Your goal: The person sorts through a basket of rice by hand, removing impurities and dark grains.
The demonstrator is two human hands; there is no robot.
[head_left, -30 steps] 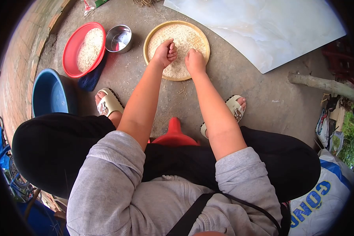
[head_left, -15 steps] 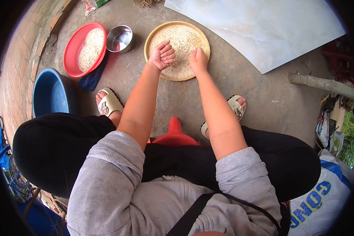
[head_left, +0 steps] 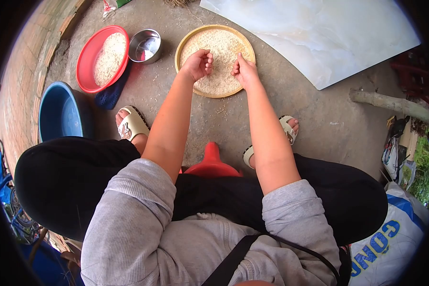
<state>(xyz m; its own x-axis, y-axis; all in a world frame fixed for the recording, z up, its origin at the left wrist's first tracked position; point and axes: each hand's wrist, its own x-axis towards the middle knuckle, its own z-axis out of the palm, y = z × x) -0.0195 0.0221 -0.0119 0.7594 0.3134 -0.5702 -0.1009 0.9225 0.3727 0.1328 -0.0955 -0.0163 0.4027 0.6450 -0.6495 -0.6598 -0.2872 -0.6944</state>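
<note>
A round woven bamboo tray (head_left: 180, 44) lies on the floor ahead of me, spread with pale, rice-like grains (head_left: 218, 45). Over its left part is my left hand (head_left: 198, 65), the fingers curled in and closed. My right hand (head_left: 246, 71) hovers above the tray's right side, its fingers bent and the thumb pointing up. Whatever either hand may hold is too small to make out. A gap separates the two hands, with grains visible between them.
To the left stand a red basin (head_left: 84, 62) holding similar grains, a steel bowl (head_left: 145, 46) and a blue tub (head_left: 62, 112). A marbled white slab (head_left: 319, 38) lies at upper right, near a wooden log (head_left: 391, 104). A red stool (head_left: 212, 164) is beneath me.
My right hand has turned and shifted slightly right, so its curled fingers now show. My left hand has rotated a little inward over the tray. The containers stay put.
</note>
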